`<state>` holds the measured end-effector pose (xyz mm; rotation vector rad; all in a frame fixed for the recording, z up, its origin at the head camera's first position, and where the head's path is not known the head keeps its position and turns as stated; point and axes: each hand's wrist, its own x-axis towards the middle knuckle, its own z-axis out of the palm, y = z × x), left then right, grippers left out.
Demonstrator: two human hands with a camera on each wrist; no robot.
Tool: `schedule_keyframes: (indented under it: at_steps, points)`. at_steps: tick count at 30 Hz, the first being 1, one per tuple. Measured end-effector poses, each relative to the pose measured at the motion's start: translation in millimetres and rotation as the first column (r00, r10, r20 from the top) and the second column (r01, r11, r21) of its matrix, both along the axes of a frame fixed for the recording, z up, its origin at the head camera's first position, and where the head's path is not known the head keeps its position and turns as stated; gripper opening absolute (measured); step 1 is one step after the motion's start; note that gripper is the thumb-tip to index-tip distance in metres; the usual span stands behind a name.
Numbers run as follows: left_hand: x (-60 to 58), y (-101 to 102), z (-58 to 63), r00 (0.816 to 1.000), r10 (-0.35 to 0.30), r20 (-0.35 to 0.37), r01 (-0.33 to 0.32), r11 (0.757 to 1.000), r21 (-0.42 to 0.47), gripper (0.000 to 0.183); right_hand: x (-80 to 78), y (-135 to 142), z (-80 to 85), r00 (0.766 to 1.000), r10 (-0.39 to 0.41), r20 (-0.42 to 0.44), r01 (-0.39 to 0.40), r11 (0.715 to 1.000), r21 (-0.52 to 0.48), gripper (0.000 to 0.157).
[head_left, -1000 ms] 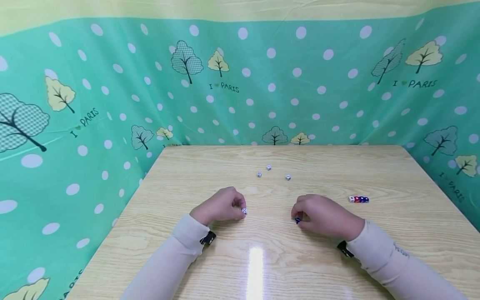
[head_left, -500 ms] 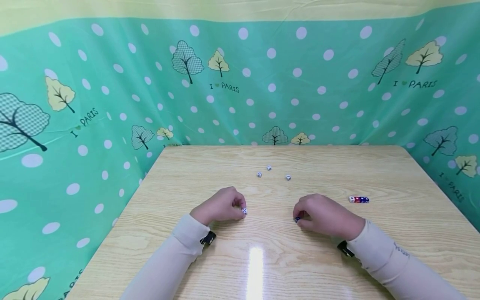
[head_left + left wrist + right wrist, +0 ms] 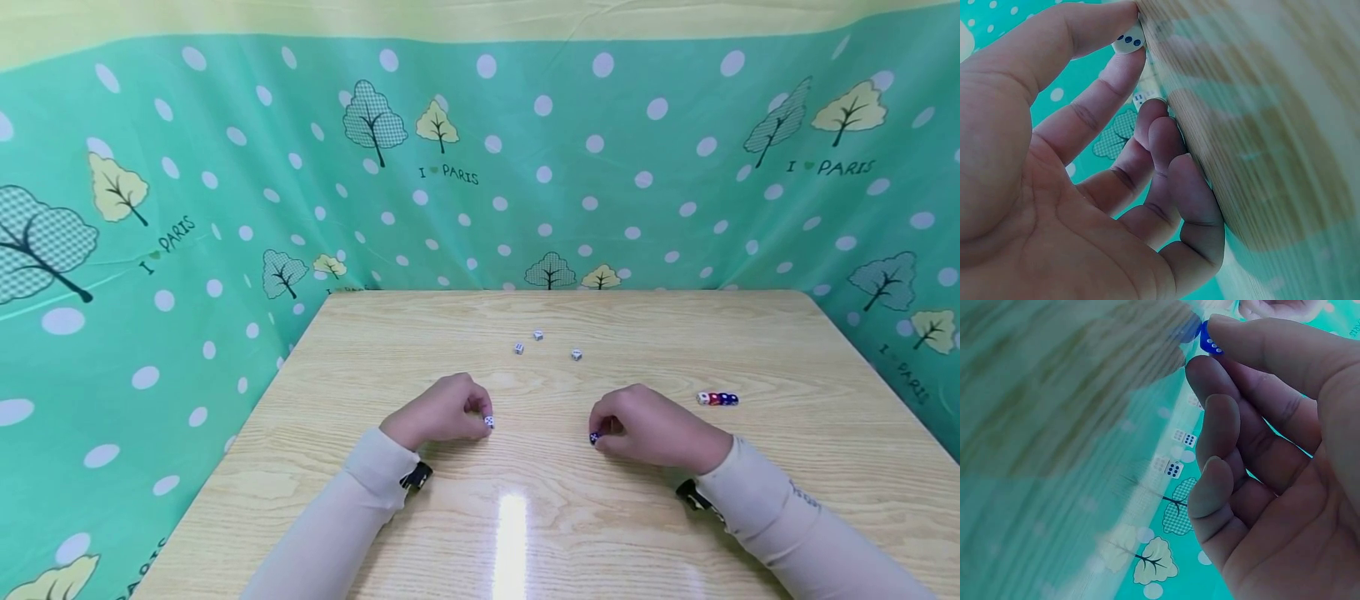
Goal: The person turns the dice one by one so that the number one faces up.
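A white die [image 3: 489, 422] with dark pips is pinched between thumb and index finger of my left hand [image 3: 442, 410], low at the tabletop. In the left wrist view the same white die [image 3: 1129, 40] shows between the fingertips, the other fingers curled against the wood. My right hand [image 3: 651, 427] pinches a blue die [image 3: 595, 437] at the table surface, a short way to the right. The right wrist view shows that blue die [image 3: 1210, 340] with white pips between thumb and index finger, partly covered by the thumb.
Three white dice lie apart farther back: a left one [image 3: 519, 348], a rear one [image 3: 537, 335] and a right one [image 3: 576, 355]. Beyond my right hand is a row of white, red and blue dice [image 3: 717, 399]. A patterned green curtain [image 3: 480, 167] surrounds the wooden table [image 3: 420, 325].
My right hand has shifted slightly and turned the blue die, so a pipped face now shows more squarely. The left hand and its white die stay in place.
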<state>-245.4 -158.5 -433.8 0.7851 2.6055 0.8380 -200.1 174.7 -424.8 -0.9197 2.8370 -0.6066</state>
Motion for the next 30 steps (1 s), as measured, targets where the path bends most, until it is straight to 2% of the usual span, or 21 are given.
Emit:
schedule_keyframes:
  at_steps: [15, 23, 30]
  points:
    - [1.3, 1.1, 1.2, 1.000, 0.017, 0.010, -0.017, 1.000, -0.011, 0.012, -0.3, 0.6, -0.9, 1.000, 0.008, -0.028, -0.008, 1.000, 0.009, 0.018]
    - [2.0, 0.8, 1.6, 1.000, 0.014, 0.015, -0.014, 1.000, -0.004, 0.012, 3.4, -0.8, 3.6, 0.988, 0.124, -0.087, -0.125, 0.992, 0.000, 0.027]
    - [2.4, 0.5, 2.0, 1.000, 0.009, 0.009, -0.009, 1.000, 0.002, 0.012, 6.8, -2.5, 4.0, 0.966, 0.177, -0.186, -0.164, 0.983, 0.086, 0.036]
